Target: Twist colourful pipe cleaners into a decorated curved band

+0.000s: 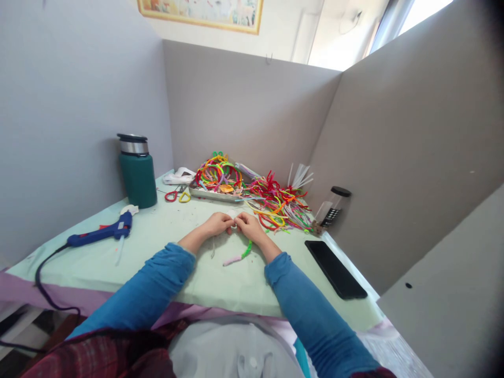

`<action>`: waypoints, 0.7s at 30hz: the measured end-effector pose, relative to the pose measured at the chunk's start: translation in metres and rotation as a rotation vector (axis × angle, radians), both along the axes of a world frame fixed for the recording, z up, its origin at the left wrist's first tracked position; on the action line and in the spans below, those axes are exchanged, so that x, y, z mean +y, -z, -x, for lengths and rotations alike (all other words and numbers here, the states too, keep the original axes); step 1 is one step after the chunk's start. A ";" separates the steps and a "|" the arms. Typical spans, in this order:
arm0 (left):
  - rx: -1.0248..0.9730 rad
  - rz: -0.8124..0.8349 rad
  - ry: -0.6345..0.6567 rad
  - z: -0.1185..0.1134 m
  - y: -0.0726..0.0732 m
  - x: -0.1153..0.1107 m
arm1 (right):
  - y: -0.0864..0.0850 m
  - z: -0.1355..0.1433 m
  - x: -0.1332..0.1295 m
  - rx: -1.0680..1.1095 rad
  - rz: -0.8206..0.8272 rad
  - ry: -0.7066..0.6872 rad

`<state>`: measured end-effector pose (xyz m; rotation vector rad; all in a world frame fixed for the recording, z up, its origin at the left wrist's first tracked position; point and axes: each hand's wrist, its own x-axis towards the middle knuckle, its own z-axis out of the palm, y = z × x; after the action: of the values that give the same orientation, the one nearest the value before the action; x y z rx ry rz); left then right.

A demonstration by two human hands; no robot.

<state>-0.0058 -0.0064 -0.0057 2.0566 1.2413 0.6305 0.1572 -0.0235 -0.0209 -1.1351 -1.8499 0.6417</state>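
Note:
My left hand [218,224] and my right hand [250,227] meet over the middle of the table, fingertips pinched together. Between them shows a small whitish bit of a pipe cleaner, mostly covered by the fingers. From under my right hand a green and pale pink fuzzy length [247,250] curves down onto the tabletop; whether it joins the pinched bit is hidden. A thin wire-like strand [213,248] hangs or lies just below my left hand.
A blue glue gun [100,232] with its cord and a green bottle [137,176] are at left. Scissors [177,196], a metal tray [216,196] and heaped colourful pipe cleaners [275,197] occupy the back. A black phone [334,269] and a clear, black-lidded container [333,207] stand right. Grey partitions [248,105] enclose the table.

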 end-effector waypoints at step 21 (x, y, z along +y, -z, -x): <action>-0.011 0.027 0.009 0.000 0.000 0.000 | 0.000 0.000 0.000 0.000 0.006 0.005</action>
<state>-0.0059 -0.0064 -0.0058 2.0322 1.2276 0.6169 0.1568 -0.0232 -0.0206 -1.1438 -1.8455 0.6446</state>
